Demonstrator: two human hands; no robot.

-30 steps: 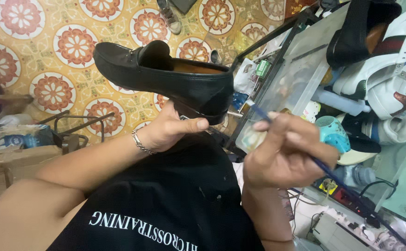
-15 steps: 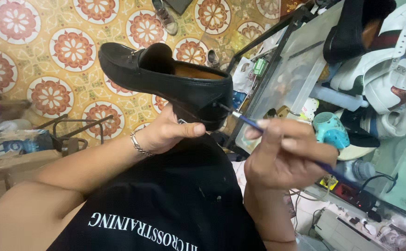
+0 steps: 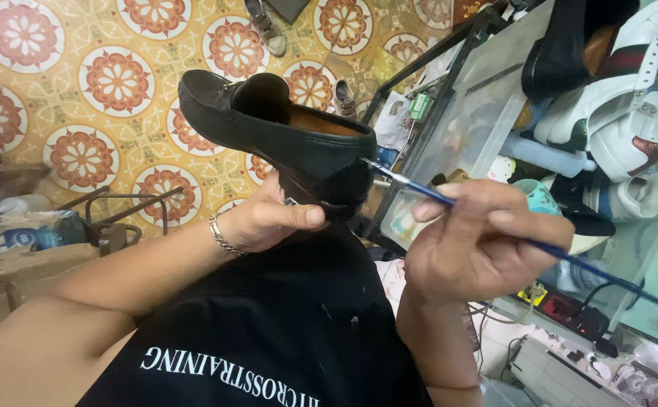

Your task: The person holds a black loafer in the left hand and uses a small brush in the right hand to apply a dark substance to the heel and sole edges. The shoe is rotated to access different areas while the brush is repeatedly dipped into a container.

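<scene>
- Head view: left hand (image 3: 269,218) clamps black loafer (image 3: 284,139) from under the heel, thumb pressed on the sole edge, shoe raised sideways so the heel back faces the brush.
- Right hand (image 3: 480,241) pinches thin blue-handled paintbrush (image 3: 449,202) pencil-style; bristle tip touches the loafer's heel rim, likely for fine edge work.
- Clear plastic bin (image 3: 480,105) at right holds white sneakers (image 3: 630,128) and a dark shoe (image 3: 570,45), piled loosely.
- Patterned tile floor (image 3: 80,83) below.
</scene>
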